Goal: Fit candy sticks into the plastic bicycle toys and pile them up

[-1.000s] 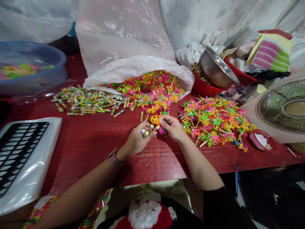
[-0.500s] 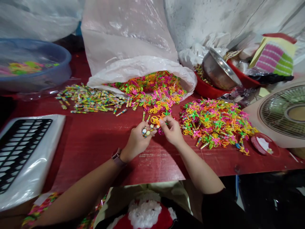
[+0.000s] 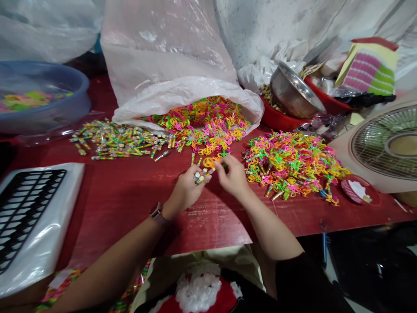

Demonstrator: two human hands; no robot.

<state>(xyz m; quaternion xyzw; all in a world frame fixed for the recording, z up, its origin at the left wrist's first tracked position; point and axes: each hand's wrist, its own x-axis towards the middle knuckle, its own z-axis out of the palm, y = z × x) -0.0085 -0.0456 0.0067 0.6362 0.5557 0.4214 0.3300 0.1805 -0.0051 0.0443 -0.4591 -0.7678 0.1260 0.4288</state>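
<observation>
My left hand (image 3: 188, 188) is closed round several small wrapped tubes (image 3: 198, 178) with printed yellow and blue sides and pale ends. One tube juts out to the right from its fingertips. My right hand (image 3: 233, 174) pinches an orange-yellow plastic piece with a ring (image 3: 209, 162) at the end of that tube; whether the two are joined I cannot tell. Beyond my hands lie loose bright plastic pieces (image 3: 211, 145), spilling from a white plastic sack (image 3: 169, 89). A heap of similar tubes (image 3: 120, 139) lies to the left. To the right is a pile of plastic pieces with tubes among them (image 3: 289, 163).
On the red table (image 3: 130, 204) an abacus (image 3: 26, 204) lies on clear plastic bags at left. A blue basin (image 3: 71, 98) stands behind it. At right are a fan (image 3: 387, 143), a small red basket (image 3: 353, 191), and a steel bowl (image 3: 293, 91) leaning on a red basin.
My right hand stays at the tube's end beside my left hand, its fingers slightly shifted. The pink piece that hung beneath the fingers is no longer visible. The camera view sways slightly.
</observation>
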